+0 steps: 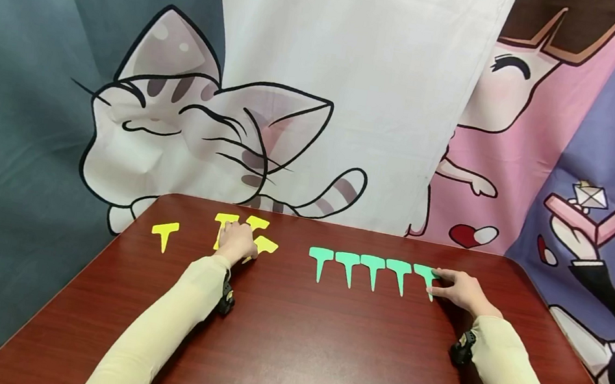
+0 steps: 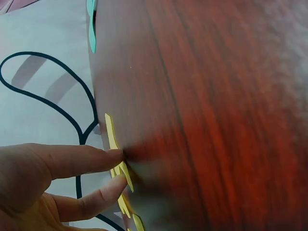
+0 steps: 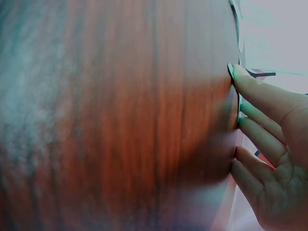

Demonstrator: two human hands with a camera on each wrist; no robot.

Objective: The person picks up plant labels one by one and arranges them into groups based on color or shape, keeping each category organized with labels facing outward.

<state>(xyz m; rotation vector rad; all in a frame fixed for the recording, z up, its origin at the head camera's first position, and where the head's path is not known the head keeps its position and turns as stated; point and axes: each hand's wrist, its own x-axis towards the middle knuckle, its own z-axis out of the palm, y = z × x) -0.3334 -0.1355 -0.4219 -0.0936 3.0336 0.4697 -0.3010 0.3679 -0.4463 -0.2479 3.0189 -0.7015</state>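
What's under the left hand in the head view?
At least three yellow T-shaped tags show partly around the left hand, with the brown tabletop below. The area directly under the palm is covered; can't tell if another tag is there.

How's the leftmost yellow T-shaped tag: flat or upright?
Flat: the tag lies with its full T face visible on the glossy brown table.

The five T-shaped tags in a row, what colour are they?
Mint green; the head view shows the tags best.
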